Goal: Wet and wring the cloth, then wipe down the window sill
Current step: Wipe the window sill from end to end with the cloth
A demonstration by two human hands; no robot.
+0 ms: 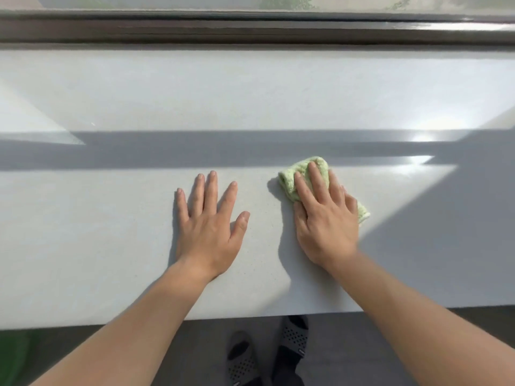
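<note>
A wide, pale grey window sill [111, 232] fills most of the view, crossed by bands of shadow and sunlight. A folded light green cloth [302, 169] lies on the sill right of centre. My right hand [323, 215] presses flat on top of the cloth, fingers spread over it, so only its far end and right edge show. My left hand [210, 221] rests palm down on the bare sill to the left of the cloth, fingers apart, holding nothing.
The dark window frame [250, 29] and glass run along the far edge of the sill. The sill's near edge [250, 316] overhangs a grey floor, where my feet in dark perforated slippers [292, 338] stand. Something green [14, 355] sits at the lower left.
</note>
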